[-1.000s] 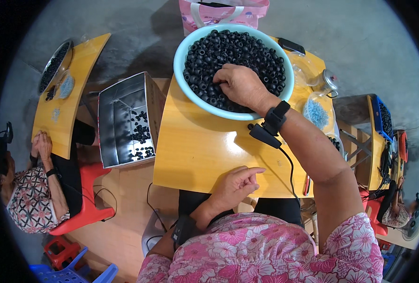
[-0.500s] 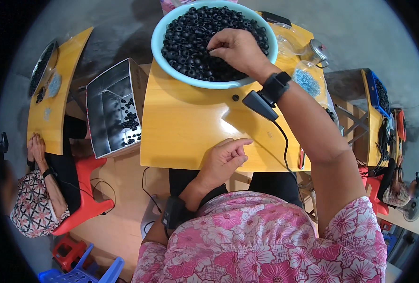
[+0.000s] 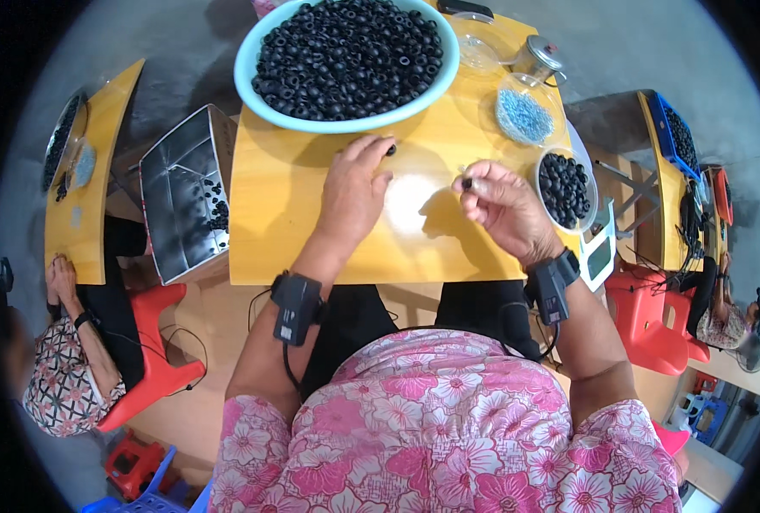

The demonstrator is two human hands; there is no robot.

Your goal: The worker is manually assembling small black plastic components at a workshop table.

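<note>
On the yellow table [image 3: 303,248], my left hand [image 3: 350,192] stretches toward a lone small black ring-shaped piece [image 3: 391,150]. Its fingertips are beside the piece or just touching it; I cannot tell which. The fingers are extended and not closed round anything. To the right, my right hand [image 3: 508,205] is raised over the table, pinching a small black piece [image 3: 467,183] between thumb and fingertips. Past my left hand stands a large light-blue basin [image 3: 265,111] full of similar black rings. Close by my right hand is a clear tub [image 3: 541,195] of black pieces.
A clear dish [image 3: 559,132] of light-blue bits, a clear lid [image 3: 478,51] and a metal canister [image 3: 541,58] stand at far right. Left of the table is an open box [image 3: 166,205] with black pieces. People sit at neighbouring tables; a red stool [image 3: 645,316] stands at right.
My right hand has come back from the basin toward the table's right side, holding a small black piece. My left hand has moved forward to the lone piece. The view has shifted slightly.
</note>
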